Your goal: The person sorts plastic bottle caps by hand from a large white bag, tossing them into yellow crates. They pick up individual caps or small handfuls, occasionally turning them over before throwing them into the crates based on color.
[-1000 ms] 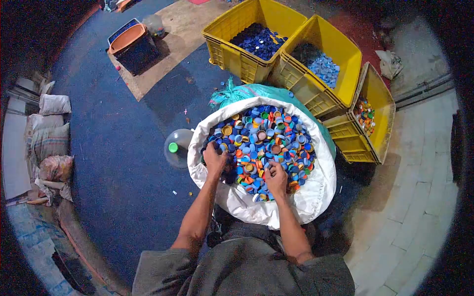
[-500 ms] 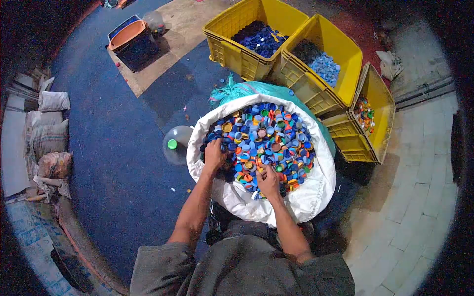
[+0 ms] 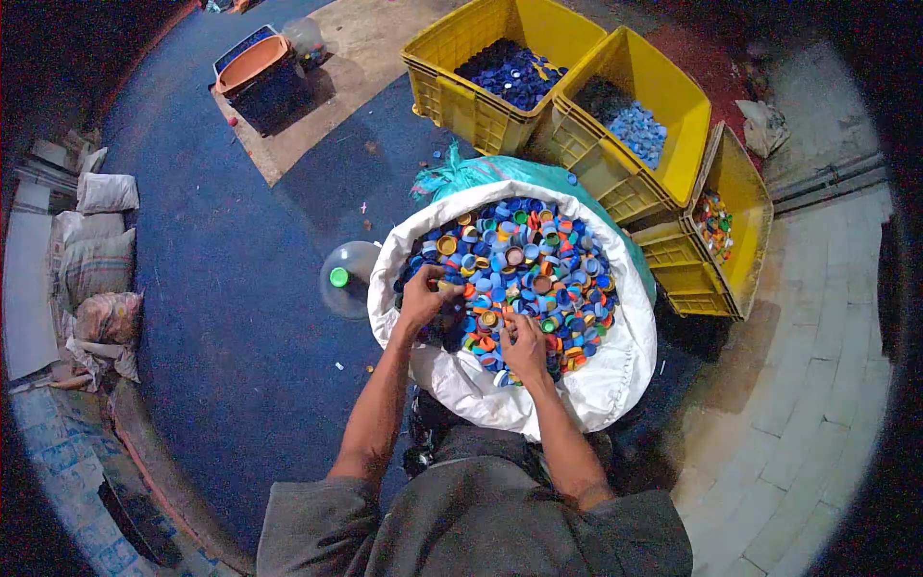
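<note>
A white sack (image 3: 608, 389) with its rim rolled down stands in front of me, filled with loose plastic bottle caps (image 3: 527, 252) in blue, orange, green, yellow and other colours. My left hand (image 3: 423, 298) is over the left part of the pile, its fingers curled around a yellowish bottle cap (image 3: 446, 286). Low in the middle of the pile, my right hand (image 3: 525, 348) has its fingertips pinched together at an orange cap (image 3: 509, 318). Other caps lie against its fingers, and its palm side is hidden.
Behind the sack lies a teal bag (image 3: 500, 167). Three yellow crates (image 3: 471, 104) holding sorted caps stand at the back right. A clear jug with a green cap (image 3: 338, 277) is left of the sack. An orange basin (image 3: 252, 63) sits farther back; filled sacks (image 3: 99, 264) line the left wall.
My left hand has shifted slightly right and now shows a yellowish cap where dark blue caps were. The yellow cap at my right fingertips is gone; an orange one shows there.
</note>
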Tool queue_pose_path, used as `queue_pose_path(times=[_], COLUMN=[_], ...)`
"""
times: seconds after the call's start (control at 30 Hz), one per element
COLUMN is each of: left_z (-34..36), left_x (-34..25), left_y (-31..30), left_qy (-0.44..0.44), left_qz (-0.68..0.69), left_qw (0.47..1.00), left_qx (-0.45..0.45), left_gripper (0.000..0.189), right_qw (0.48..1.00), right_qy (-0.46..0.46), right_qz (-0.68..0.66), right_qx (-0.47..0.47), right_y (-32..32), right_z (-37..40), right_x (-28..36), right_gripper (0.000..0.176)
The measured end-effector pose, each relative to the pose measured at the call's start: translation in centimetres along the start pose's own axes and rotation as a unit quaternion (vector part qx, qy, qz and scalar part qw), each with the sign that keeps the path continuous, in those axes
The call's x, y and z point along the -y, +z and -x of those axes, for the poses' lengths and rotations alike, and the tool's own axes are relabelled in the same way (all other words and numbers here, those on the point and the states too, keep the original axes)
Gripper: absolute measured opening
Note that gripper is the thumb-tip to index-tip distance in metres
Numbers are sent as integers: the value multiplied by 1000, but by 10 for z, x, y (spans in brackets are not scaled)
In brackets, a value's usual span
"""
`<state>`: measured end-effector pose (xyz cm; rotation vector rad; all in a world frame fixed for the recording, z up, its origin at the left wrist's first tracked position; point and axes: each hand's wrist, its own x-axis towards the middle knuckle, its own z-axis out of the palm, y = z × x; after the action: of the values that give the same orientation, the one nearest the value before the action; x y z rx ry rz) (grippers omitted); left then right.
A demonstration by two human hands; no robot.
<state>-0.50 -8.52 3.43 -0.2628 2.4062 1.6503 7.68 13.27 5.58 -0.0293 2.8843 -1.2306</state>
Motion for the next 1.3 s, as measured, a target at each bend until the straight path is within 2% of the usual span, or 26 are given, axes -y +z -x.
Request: queue_pose_path(times=[0.07,0.17,0.27,0.37,0.47,0.57,0.67,0.73,0.77,0.8,0.83,0.87,0.9,0.97,1.0,1.1,1.13,1.3], left_z=[2,7,20,26,21,28,24,11,4,0,-4,-9,-15,-28,-32,-39,-37,-57], left_x=[-4,-5,-29,-23,14,6,5,18,26,23,21,18,21,27,21,3,-14,4], left_y=[-3,-5,-11,-10,-3,-1,0,5,9,10,11,11,14,22,26,28,25,33], left_qy=[20,25,-31,-16,-47,-107,-143,-172,-186,-193,-200,-205,-201,-193,-202,-209,-212,-204], left_qz=[117,212,283,274,443,567,581,531,506,481,456,431,404,347,281,84,63,-48], left_qw=[993,977,959,961,895,816,799,826,838,850,862,874,886,909,921,938,939,941], left_qx=[8,-7,-19,-25,-4,-37,-59,-79,-88,-90,-92,-95,-106,-124,-178,-265,-265,-264], left_gripper=[41,36,39,31,26,22,18,17,17,18,18,19,19,20,29,38,42,45], right_qw=[999,997,994,990,986,981,989,996,997,971,921,891,837,700,682,646,644,627], right_qy=[-37,-66,-89,-102,-101,-109,-83,-63,8,79,147,165,191,236,256,283,289,279], right_qz=[31,47,66,96,126,151,116,65,-81,-224,-361,-423,-513,-674,-685,-708,-708,-727], right_qx=[-8,-4,2,20,48,55,36,2,-1,-3,-5,-2,-1,-2,-4,-24,-23,-21], right_y=[2,5,5,4,8,15,6,4,8,8,7,-3,-5,-10,-11,-16,-19,-21], right_z=[-4,-9,-13,-16,-17,-17,-15,-13,-8,-7,-7,-2,-1,6,8,15,16,19], right_x=[1,3,13,21,17,5,14,15,10,13,17,18,15,2,-1,-7,-7,-19], right_gripper=[30,32,38,44,47,47,44,41,41,40,40,36,35,33,31,31,32,35])
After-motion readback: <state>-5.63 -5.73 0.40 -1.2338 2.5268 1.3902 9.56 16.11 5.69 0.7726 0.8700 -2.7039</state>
